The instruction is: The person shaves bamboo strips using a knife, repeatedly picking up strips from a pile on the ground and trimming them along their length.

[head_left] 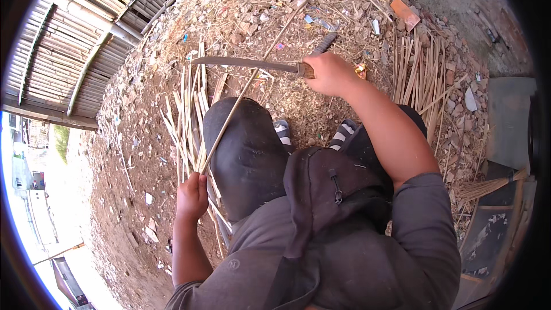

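Note:
My left hand (193, 195) grips the near end of a long thin bamboo strip (261, 60) that runs up and to the right across my left knee (241, 138). My right hand (330, 73) holds the wooden handle of a long knife (247, 63). Its blade points left and lies across the strip near its middle. A pile of cut bamboo strips (186, 115) lies on the ground just left of my left knee.
More bamboo strips (422, 74) lie in a bundle at the right. The dirt ground (138, 155) is strewn with straw, chips and rubble, with a brick (405, 12) at the back. A bamboo-slat wall (74, 28) stands at the upper left. A small black bag (327, 189) hangs at my chest.

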